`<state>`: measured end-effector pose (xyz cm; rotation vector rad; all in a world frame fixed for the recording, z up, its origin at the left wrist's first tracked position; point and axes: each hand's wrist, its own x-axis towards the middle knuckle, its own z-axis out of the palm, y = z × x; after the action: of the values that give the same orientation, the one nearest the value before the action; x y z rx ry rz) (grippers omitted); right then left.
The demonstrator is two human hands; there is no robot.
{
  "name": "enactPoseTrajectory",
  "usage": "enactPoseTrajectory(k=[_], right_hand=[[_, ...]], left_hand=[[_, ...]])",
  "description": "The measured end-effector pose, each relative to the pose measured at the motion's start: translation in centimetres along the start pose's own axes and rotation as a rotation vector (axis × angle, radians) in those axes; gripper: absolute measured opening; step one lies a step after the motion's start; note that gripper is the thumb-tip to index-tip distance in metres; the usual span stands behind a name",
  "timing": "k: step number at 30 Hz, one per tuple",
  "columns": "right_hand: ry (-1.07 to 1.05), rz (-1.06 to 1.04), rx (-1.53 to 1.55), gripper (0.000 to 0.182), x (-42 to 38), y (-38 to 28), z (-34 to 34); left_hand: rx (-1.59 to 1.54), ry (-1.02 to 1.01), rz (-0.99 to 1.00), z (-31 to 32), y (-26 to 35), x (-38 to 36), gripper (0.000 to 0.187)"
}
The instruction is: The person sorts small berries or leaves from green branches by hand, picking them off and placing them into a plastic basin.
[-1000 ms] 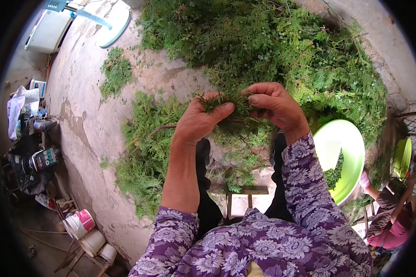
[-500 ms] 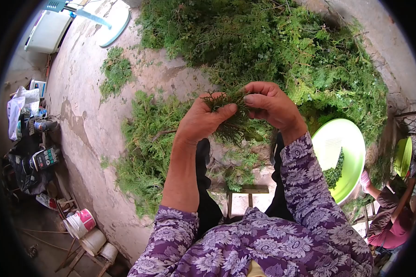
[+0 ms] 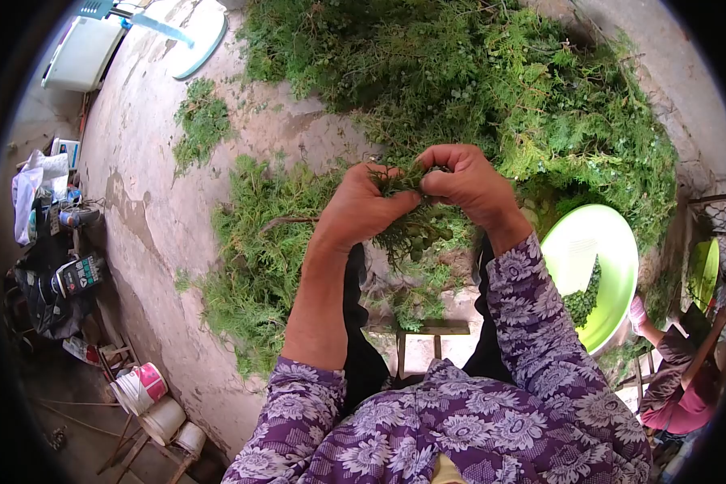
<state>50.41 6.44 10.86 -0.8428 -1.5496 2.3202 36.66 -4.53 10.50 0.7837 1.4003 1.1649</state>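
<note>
The concrete floor [image 3: 157, 266] is pale and worn, with darker patches toward the left. A light-blue round stand base [image 3: 206, 50] sits at upper left, near a white bin [image 3: 81, 52]. Three buckets [image 3: 161, 421] line up by wooden framing [image 3: 133, 456] at lower left, in shadow; bright light washes the top left.

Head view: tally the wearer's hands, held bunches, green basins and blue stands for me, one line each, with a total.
Hands: 2 (left hand, right hand)
Held bunches: 1 (bunch, between both hands)
Green basins: 2 (near basin, far basin)
Blue stands: 1 (stand, top left)
Total: 6
</note>
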Motion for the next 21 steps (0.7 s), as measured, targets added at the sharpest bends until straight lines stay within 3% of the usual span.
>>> enactPoseTrajectory(k=[2,5,8,10,14,16,21], right_hand=[[-0.007,-0.014,-0.039,0.013,0.1,0.2,0.0],[0.023,0.013,-0.024,0.012,0.1,0.2,0.1],[0.046,0.053,0.166,0.012,0.2,0.3,0.5],[0.165,-0.084,-0.112,0.011,0.5,1.0,0.8],[0.213,-0.105,-0.148,0.011,0.5,1.2,1.0],[0.093,0.108,0.411,0.011,0.7,1.1,0.6],[-0.095,0.191,0.624,0.013,0.6,1.5,-0.2]], left_hand=[[0.112,0.062,-0.040,0.1,0.1,0.0,0.008],[0.044,-0.011,0.010,0.5,1.0,-0.1,0.013],[-0.092,0.044,0.070,0.7,1.1,-0.1,0.003],[-0.026,0.034,0.083,0.4,0.6,0.2,0.005],[-0.006,0.064,0.062,0.7,0.5,0.3,0.006],[-0.238,0.069,0.044,0.8,1.3,-0.1,0.008],[-0.330,0.010,0.092,0.4,2.2,-1.2,0.014]])
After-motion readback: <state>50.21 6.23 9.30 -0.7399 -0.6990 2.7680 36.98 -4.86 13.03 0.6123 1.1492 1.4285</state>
